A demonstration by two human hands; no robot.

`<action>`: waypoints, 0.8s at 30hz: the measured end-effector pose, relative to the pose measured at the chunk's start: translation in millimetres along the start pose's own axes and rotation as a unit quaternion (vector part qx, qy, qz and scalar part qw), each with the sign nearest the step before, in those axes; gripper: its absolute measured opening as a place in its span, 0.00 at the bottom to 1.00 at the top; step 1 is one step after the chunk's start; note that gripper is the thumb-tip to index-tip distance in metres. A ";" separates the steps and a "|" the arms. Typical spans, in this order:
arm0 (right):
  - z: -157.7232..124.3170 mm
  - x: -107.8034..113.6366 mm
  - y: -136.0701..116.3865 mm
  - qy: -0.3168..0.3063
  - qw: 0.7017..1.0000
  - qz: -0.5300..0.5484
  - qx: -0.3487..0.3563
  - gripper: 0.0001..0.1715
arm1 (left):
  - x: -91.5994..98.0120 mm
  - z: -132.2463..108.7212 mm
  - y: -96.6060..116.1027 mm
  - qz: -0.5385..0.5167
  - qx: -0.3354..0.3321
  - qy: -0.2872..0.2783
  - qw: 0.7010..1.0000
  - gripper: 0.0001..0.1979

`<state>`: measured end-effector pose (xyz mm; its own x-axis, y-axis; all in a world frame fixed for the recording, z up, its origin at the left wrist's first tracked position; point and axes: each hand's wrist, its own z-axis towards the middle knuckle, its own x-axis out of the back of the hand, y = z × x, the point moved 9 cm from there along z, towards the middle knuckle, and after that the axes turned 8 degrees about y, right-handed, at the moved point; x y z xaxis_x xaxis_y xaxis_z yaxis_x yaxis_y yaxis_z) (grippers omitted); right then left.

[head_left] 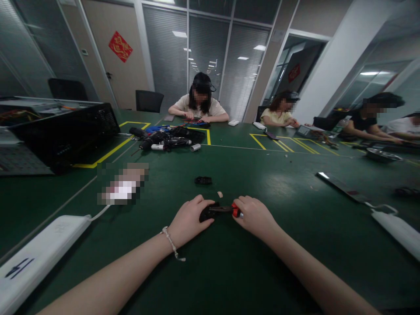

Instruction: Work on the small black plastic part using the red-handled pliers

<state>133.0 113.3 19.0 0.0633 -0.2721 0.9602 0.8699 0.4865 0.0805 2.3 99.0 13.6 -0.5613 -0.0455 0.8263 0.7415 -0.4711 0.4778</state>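
Observation:
My left hand (193, 215), with a light bracelet at its wrist, is closed on a small black part (206, 213) against the green tabletop. Its kind is unclear, as my fingers cover much of it. Pliers with red handles (235, 210) are gripped in my right hand (254, 215). Their dark jaws point left and reach the black part; whether they bite on it I cannot tell. Just beyond my hands lies a small pale scrap (219, 194). Farther off sits another black piece (203, 180).
A black computer case (65, 135) stands at the left. A pile of cables with a power drill (147, 143) lies at the back. White power bank-like blocks flank me, one at the left (49, 249), one at the right (395, 227). Several people sit across the green table (295, 192).

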 end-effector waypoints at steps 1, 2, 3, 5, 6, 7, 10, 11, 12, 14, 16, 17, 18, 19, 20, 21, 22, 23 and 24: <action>0.0 -0.4 -0.2 -0.001 1.000 0.000 0.001 0.11 | 0.1 0.0 -0.2 0.000 0.000 0.000 1.000 0.21; -0.1 -0.6 -0.4 -0.002 1.000 0.000 0.002 0.11 | -0.1 0.1 -0.5 -0.001 0.001 0.000 1.000 0.22; -0.2 -0.4 -0.7 -0.001 1.000 0.000 0.003 0.11 | -0.2 0.1 -1.1 -0.003 0.002 0.000 1.000 0.22; -0.6 0.4 -0.9 0.000 1.000 0.001 0.005 0.11 | -0.6 -0.1 -2.5 -0.009 0.005 0.001 1.000 0.22; -0.9 0.7 -0.8 0.000 1.000 0.002 0.005 0.11 | -0.9 -0.3 -3.1 -0.012 0.006 0.000 1.000 0.21; -1.1 1.0 -0.6 -0.001 1.000 0.003 0.004 0.11 | -1.1 -0.6 -3.6 -0.014 0.007 0.001 1.000 0.21; -1.2 1.4 0.3 0.000 1.000 0.006 0.002 0.11 | -0.9 -1.1 -3.8 -0.016 0.006 0.003 1.000 0.21; -1.1 1.4 0.5 0.001 1.000 0.006 0.002 0.11 | -0.8 -1.1 -3.7 -0.016 0.006 0.004 1.000 0.21; -0.9 1.2 0.6 0.002 1.000 0.006 0.002 0.11 | -0.7 -1.0 -3.4 -0.015 0.006 0.004 1.000 0.21; -0.5 0.9 0.5 0.004 1.000 0.005 0.001 0.10 | -0.1 -0.6 -2.6 -0.015 0.005 0.005 1.000 0.21; 0.0 0.7 0.3 0.005 1.000 0.003 0.001 0.10 | 0.7 0.0 -1.6 -0.014 0.002 0.007 1.000 0.21; 0.1 0.6 0.2 0.005 1.000 0.003 0.001 0.10 | 1.0 0.3 -1.2 -0.013 0.001 0.008 1.000 0.21; 0.2 0.7 0.0 0.005 1.000 0.002 0.002 0.10 | 1.0 0.4 -1.0 -0.012 0.001 0.007 1.000 0.21; 0.2 0.7 -0.2 0.005 1.000 0.002 0.003 0.10 | 0.9 0.4 -0.9 -0.012 0.001 0.006 1.000 0.21; 0.1 0.9 -0.5 0.005 1.000 0.001 0.005 0.09 | 0.7 0.3 -1.1 -0.011 0.002 0.005 1.000 0.21; 0.0 1.2 -0.7 0.005 1.000 0.000 0.006 0.09 | 0.6 0.1 -1.1 -0.010 0.003 0.004 1.000 0.21; 0.0 1.7 -1.0 0.006 1.000 -0.001 0.008 0.09 | 0.5 0.0 -1.1 -0.009 0.003 0.004 1.000 0.21; -0.1 2.0 -1.1 0.006 1.000 -0.002 0.010 0.09 | 0.5 -0.2 -0.9 -0.010 0.002 0.005 1.000 0.21; -0.1 2.2 -0.9 0.006 1.000 -0.003 0.009 0.10 | 0.4 -0.2 -0.8 -0.010 0.001 0.006 1.000 0.21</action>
<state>132.4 112.1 21.1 0.0635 -0.2854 0.9563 0.8612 0.4999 0.0919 1.4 99.2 13.5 -0.5795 -0.0463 0.8137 0.7310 -0.4709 0.4938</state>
